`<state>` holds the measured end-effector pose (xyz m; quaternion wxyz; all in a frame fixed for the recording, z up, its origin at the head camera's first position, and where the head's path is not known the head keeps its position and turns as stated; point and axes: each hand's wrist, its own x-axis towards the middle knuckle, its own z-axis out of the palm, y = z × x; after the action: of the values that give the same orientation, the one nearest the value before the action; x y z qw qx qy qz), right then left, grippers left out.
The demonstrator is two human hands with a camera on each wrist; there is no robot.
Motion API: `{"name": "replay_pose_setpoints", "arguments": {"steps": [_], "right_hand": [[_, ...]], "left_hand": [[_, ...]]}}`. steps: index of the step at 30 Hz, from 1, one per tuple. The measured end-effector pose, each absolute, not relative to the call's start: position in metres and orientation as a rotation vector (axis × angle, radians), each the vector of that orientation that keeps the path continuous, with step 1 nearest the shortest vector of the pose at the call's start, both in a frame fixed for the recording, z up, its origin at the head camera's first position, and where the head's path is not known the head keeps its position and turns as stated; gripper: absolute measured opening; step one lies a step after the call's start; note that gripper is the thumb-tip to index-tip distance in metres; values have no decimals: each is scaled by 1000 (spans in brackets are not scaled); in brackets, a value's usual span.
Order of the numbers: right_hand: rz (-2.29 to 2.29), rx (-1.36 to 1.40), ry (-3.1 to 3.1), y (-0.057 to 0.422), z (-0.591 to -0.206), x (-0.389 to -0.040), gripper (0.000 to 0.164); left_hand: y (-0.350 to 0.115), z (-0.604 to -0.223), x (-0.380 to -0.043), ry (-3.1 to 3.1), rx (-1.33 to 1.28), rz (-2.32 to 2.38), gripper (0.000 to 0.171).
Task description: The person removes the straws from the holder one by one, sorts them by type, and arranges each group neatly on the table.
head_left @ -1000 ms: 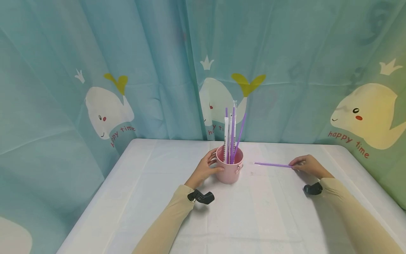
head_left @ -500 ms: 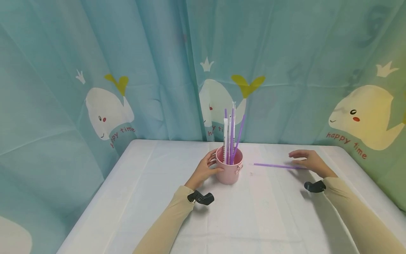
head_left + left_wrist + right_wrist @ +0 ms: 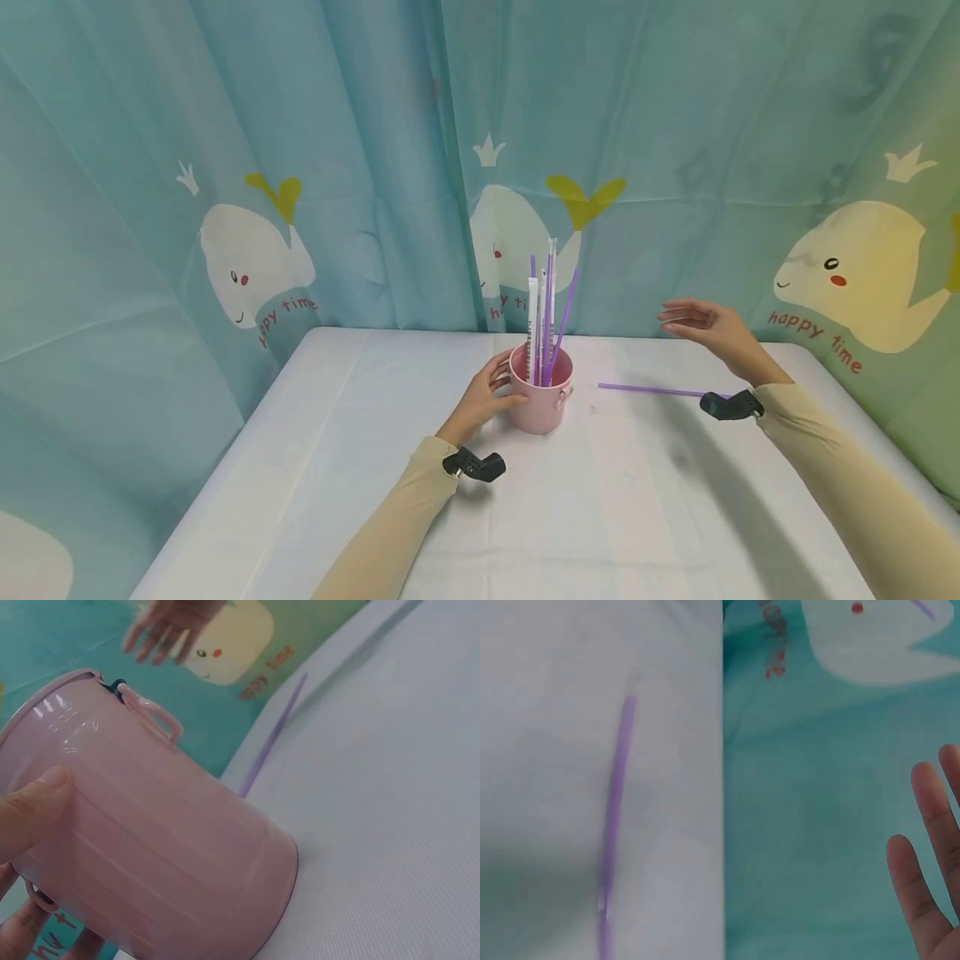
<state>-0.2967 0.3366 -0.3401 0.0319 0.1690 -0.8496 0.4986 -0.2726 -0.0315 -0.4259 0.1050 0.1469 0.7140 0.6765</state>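
Observation:
My left hand (image 3: 478, 406) holds a small pink metal bucket (image 3: 542, 413) by its left side, thumb in front and fingers round the back. Upright in the bucket lean several drinking straws (image 3: 567, 315), some purple and some in white printed wrappers. A single purple straw (image 3: 651, 389) lies on the table to the right of the bucket. Above that straw my right hand (image 3: 718, 333) hovers with fingers extended and nothing in it. The left wrist view shows my thumb (image 3: 37, 810) against the bucket wall; the right wrist view shows the lying straw (image 3: 615, 802) well apart from my fingers.
A white cloth (image 3: 360, 467) covers the table. Behind it hangs a blue-green curtain (image 3: 375, 150) printed with whales. Dark wrist cameras (image 3: 474, 465) sit on both sleeves.
My right hand has let go of the purple straw and risen above the table. The straw stays lying there. My left hand and the bucket keep their place.

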Motion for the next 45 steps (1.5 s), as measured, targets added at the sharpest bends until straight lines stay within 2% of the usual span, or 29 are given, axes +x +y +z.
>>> {"name": "replay_pose_setpoints", "arguments": {"steps": [6, 15, 30, 36, 42, 45], "right_hand": [[1528, 499, -2635, 305, -330, -305, 42], [1783, 621, -2550, 265, -340, -316, 41], [2198, 286, -2449, 211, -368, -319, 55], [2279, 287, -2376, 200, -377, -318, 50], [2312, 339, -2326, 195, -383, -317, 15], [2302, 340, -2327, 193, -384, -317, 12]], "left_hand": [[-31, -427, -273, 2146, 442, 1986, 76], [-31, -430, -274, 2130, 440, 1989, 76], [-31, -426, -271, 2130, 429, 1985, 76], [-31, -427, -271, 2154, 419, 1970, 76], [-31, -426, -271, 2164, 408, 1960, 75], [-31, -426, -271, 2164, 403, 1958, 76]]}}
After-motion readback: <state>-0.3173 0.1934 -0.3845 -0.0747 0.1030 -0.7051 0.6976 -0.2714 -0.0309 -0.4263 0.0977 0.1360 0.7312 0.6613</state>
